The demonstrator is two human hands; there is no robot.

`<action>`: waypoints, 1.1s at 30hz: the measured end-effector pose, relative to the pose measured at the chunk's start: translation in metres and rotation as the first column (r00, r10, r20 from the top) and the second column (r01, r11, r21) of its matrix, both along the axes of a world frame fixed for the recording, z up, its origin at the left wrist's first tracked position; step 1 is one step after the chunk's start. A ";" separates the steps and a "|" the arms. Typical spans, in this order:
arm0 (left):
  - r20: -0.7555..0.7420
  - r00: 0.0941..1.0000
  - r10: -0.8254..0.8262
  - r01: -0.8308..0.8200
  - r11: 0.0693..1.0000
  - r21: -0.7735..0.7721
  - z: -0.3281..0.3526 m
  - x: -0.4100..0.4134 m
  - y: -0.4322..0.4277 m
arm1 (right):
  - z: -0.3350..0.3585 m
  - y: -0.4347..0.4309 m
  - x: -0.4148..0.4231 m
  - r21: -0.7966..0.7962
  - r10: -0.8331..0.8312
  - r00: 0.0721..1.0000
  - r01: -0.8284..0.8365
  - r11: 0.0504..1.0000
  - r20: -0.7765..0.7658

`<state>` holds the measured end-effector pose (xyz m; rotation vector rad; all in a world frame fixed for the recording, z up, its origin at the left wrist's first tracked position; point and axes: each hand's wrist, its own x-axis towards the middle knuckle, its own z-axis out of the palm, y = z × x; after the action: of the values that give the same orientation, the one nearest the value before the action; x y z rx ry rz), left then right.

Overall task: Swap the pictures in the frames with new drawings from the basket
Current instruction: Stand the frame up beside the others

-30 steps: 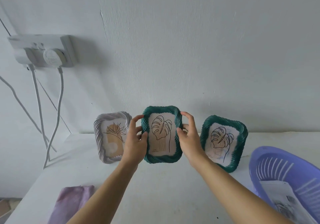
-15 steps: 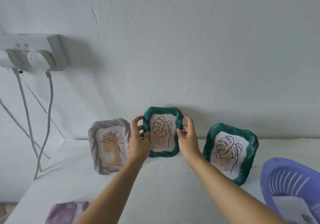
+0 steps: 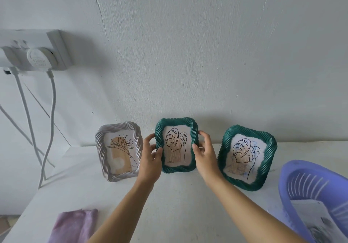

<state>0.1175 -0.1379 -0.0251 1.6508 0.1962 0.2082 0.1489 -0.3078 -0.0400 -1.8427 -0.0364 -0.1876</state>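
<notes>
Two green frames (image 3: pixel 177 169) (image 3: pixel 271 148), one white frame (image 3: pixel 101 148), lilac basket (image 3: pixel 293 178).

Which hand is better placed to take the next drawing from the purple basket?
Probably the right hand: it grips the middle frame on the side nearer the basket, which sits at the far right.

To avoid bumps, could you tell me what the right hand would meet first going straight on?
The right hand grips the middle green frame; beyond it, probably the wall, though depth is unclear.
</notes>
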 end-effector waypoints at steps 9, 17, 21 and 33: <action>0.010 1.000 -0.028 0.028 0.999 -0.018 0.004 -0.010 0.002 | 0.017 -0.001 -0.010 -0.080 -0.019 1.000 0.019 0.997 0.000; 0.179 0.983 0.050 -0.049 0.999 -0.012 0.045 -0.040 -0.006 | 0.052 -0.023 -0.051 -0.062 0.033 0.982 -0.022 0.998 0.184; 0.234 0.972 -0.025 0.028 1.000 -0.009 0.067 -0.053 -0.027 | 0.069 -0.056 -0.079 -0.015 -0.042 0.951 0.049 0.999 0.307; 0.168 0.937 -0.306 0.252 0.926 0.282 0.043 -0.016 -0.131 | 0.067 -0.165 -0.066 -0.176 -0.354 0.850 0.446 0.877 0.391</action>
<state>0.1015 -0.2689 0.0180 1.8781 -0.2384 0.1928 0.0828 -0.4725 0.0274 -2.0424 0.0880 -0.8443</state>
